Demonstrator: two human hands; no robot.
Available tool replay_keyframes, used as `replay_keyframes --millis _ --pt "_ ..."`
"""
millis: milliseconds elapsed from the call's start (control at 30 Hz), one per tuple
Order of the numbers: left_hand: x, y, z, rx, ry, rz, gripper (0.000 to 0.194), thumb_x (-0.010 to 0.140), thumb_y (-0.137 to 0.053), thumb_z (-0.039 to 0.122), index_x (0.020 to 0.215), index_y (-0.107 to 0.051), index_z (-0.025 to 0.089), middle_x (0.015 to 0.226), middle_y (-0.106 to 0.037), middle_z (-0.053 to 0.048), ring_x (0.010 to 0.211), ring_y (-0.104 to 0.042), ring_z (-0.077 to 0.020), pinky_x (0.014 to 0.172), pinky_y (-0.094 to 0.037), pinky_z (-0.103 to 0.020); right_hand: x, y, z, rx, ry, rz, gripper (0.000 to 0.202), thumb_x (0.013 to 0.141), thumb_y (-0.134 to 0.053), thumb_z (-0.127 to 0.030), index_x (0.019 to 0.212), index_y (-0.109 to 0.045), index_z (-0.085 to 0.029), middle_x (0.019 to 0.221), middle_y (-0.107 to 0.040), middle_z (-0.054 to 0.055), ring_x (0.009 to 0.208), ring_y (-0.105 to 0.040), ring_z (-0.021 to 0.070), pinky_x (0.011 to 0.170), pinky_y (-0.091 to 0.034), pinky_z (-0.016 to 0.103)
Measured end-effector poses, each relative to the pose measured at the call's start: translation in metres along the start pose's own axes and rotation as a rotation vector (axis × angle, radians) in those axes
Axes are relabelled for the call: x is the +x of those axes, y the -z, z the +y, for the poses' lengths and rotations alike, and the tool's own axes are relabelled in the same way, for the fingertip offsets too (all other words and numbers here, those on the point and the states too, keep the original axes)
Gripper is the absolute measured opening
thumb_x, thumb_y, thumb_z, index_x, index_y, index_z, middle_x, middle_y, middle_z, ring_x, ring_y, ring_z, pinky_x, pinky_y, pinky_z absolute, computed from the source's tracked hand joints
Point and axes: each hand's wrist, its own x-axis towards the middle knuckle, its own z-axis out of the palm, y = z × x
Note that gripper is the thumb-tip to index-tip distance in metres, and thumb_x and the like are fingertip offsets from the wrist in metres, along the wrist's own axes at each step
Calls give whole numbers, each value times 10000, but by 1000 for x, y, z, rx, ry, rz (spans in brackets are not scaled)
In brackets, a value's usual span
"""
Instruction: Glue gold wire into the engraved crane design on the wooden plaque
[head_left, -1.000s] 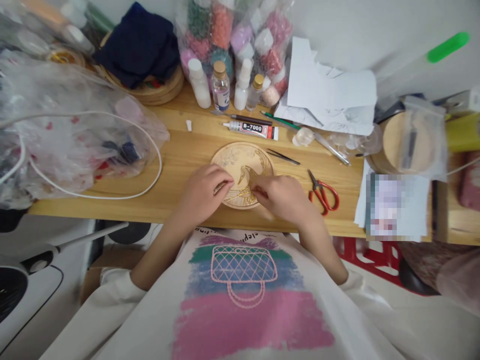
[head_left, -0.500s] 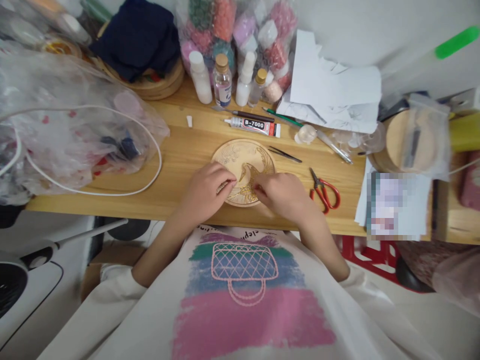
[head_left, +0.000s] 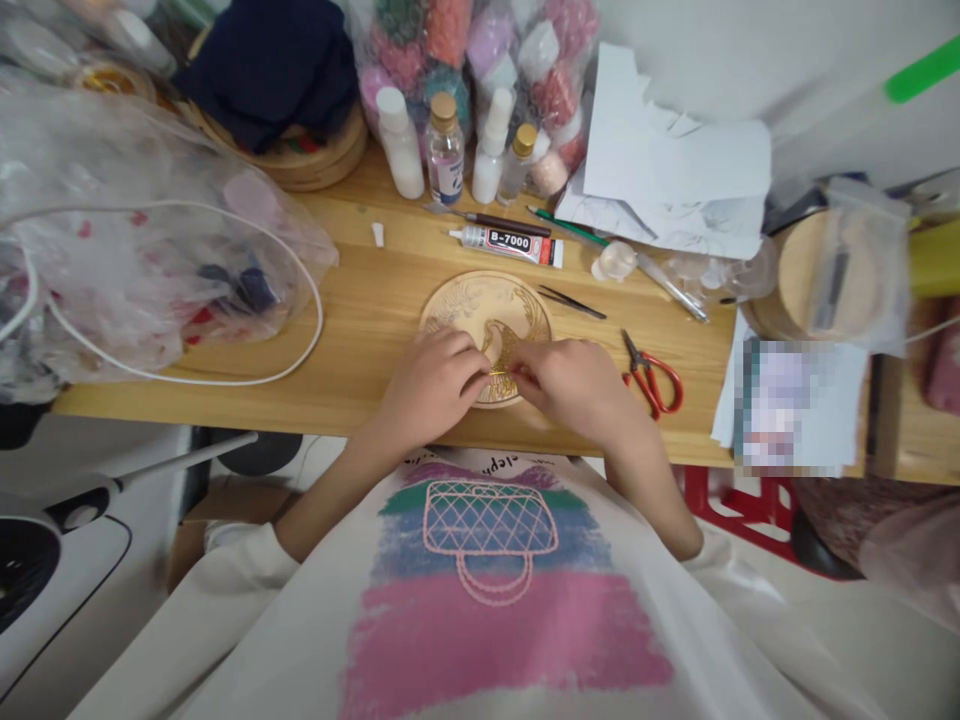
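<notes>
The bare left hand (head_left: 436,388) has moved inward, nearer the bare right hand (head_left: 574,388). Both hands have thumb and fingertips drawn together, seemingly pinching a fine gold strand, over the lower part of the round, pale disc (head_left: 457,312) on the smooth wood-grained desk (head_left: 360,330). Raised gold lines form a long-necked bird, its curved neck rising toward twelve o'clock. Black metal tweezers (head_left: 572,302) lie at two o'clock from the disc, red-handled pliers (head_left: 652,375) at about three.

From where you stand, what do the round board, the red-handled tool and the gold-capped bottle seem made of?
The round board looks like wood, matte and pale tan, though stiff card is possible. The red-handled tool has dark, metallic-looking blades; its glossy red handles suggest plastic coating. The gold-capped bottle is clear and shiny: glass or plastic, I can't tell.
</notes>
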Motion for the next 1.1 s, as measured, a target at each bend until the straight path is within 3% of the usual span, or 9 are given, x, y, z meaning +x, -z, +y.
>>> replay_keyframes --millis 400,533,633,767,967,1100 --pt "0 4 -4 -22 -35 69 179 938 -527 253 838 -656 180 884 -658 -55 893 -605 -206 809 -485 -358 0 -7 3 137 40 102 231 941 -465 -277 904 -673 -183 799 -724 60 678 -617 176 571 -223 290" --pt "-3 12 -17 39 51 199 206 947 -522 281 1091 -637 191 1261 -632 -101 1218 -557 -260 1030 -436 -432 -3 -7 7 196 5 107 194 916 -499 -238 911 -686 -189 769 -707 35 675 -602 163 593 -255 273" --pt "-9 17 -33 139 116 201 332 979 -401 206 1274 -554 204 1425 -543 -100 1356 -471 -261 1100 -376 -462 -5 -8 13 279 -2 155 156 891 -538 -212 859 -686 -177 809 -701 37 711 -600 152 620 -299 253" --pt "-27 13 -47 262 74 131 381 987 -354 208 1326 -524 175 1392 -573 -128 1312 -526 -265 1067 -424 -447 -8 -13 23 429 -20 254 136 860 -555 -157 821 -686 -158 807 -702 45 694 -607 135 643 -364 231" --pt "-61 -2 -51 353 -6 238 471 964 -434 238 1435 -425 213 1441 -521 -143 1320 -520 -283 1066 -448 -453 -13 -24 30 550 -36 366 168 850 -554 -136 838 -718 -170 814 -738 56 680 -634 141 650 -433 231" --pt "-62 10 -48 320 -88 219 342 936 -507 238 1268 -584 213 1422 -540 -148 1321 -515 -307 1048 -462 -490 -16 -27 31 537 -57 414 157 832 -565 -123 828 -715 -167 809 -734 59 711 -652 155 664 -448 242"
